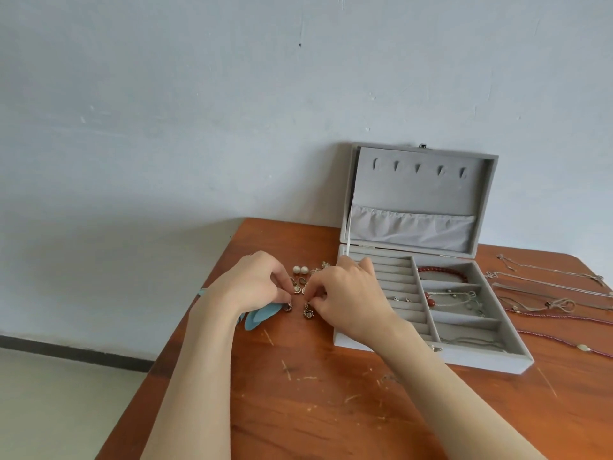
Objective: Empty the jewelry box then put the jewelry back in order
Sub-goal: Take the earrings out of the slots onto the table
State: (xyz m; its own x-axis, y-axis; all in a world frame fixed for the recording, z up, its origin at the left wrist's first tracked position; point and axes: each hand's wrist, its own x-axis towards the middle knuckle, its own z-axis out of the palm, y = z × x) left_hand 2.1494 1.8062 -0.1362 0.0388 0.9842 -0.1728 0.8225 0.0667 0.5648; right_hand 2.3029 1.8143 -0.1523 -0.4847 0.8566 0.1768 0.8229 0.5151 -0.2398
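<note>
Two small dark-stoned earrings sit on the tabletop (pixel 298 393) just left of the open grey jewelry box (pixel 431 327); the left hand (pixel 252 283) pinches one earring (pixel 289 306) and the right hand (pixel 345 293) pinches the other earring (pixel 308 313), fingers curled round each. Near them lie pearl studs (pixel 300 269), teardrop earrings (pixel 298 287) and a blue feather piece (pixel 262 315), with chains (pixel 547 283) on the box's far side. I'd worry a tiny earring slips from such a fine grip, or a wrist sweeps the loose studs off the near edge.
</note>
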